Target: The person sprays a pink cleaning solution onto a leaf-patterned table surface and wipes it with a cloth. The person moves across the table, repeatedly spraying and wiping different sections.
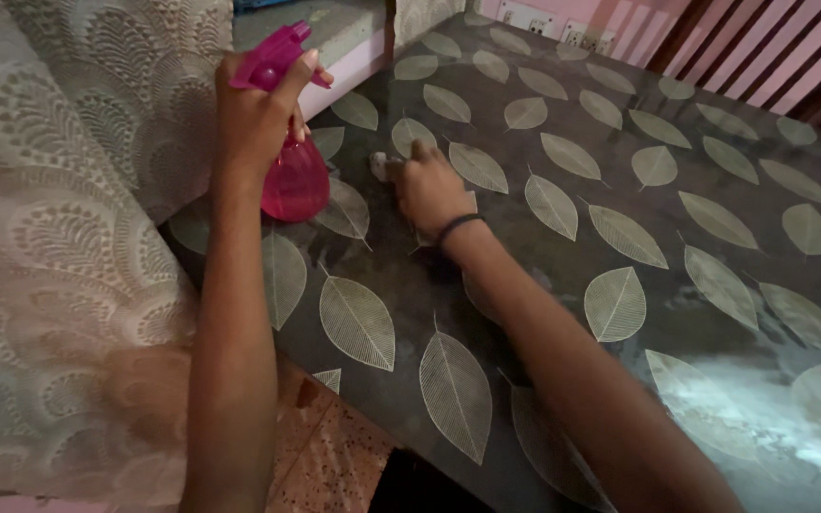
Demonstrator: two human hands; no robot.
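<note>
Left hand [260,119] is closed around the neck of a pink spray bottle [295,180], one finger laid over the trigger head at 12 o'clock; bottle is upright, its base at the table edge. Right hand [429,190] lies at 3 o'clock of the bottle, fingers curled down on a small pale cloth [379,165], pressed to the table [677,247]; a dark band circles that wrist. Table covering is dark grey with pale leaf prints, glossy, a light glare at 4 o'clock. Patterned grey curtain [68,237] hangs at 9 o'clock, close beside the bottle. White sockets [563,33] sit on a pink wall at 1 o'clock; dark slats [772,47] at 2 o'clock. Speckled floor [325,456] shows at 6 o'clock.
</note>
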